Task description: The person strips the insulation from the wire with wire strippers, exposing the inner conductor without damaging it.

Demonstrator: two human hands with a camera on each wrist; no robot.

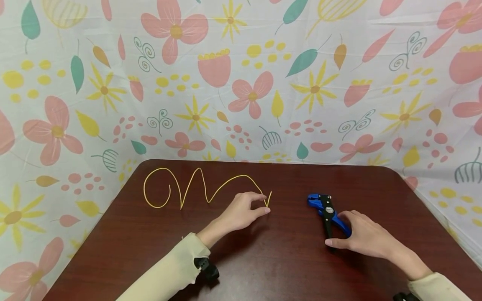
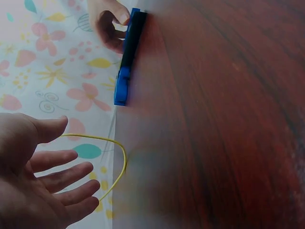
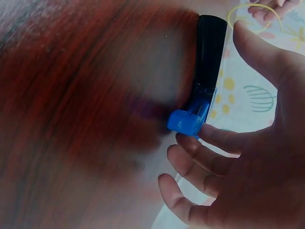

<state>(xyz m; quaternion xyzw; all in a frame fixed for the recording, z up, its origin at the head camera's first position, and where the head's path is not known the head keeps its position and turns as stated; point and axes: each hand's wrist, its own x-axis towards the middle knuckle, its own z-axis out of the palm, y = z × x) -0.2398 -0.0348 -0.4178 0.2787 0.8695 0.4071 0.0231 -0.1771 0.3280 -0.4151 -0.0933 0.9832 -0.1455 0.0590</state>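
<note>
Wire [image 1: 196, 186], thin and yellow, lies in loops on the counter [image 1: 271, 259]; your left hand [image 1: 241, 211] touches its near end with loose fingers. Your right hand [image 1: 363, 236] rests half open on the blue tool [image 1: 326, 211], not gripping it.

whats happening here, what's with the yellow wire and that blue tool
A person sits at a dark wooden table. Their left hand reaches to the near end of a long yellow wire that lies in loops across the table, fingertips at its tip. Their right hand rests on the handles of a blue and black wire stripper, which lies flat on the table. The two things are apart; neither is lifted.
</note>
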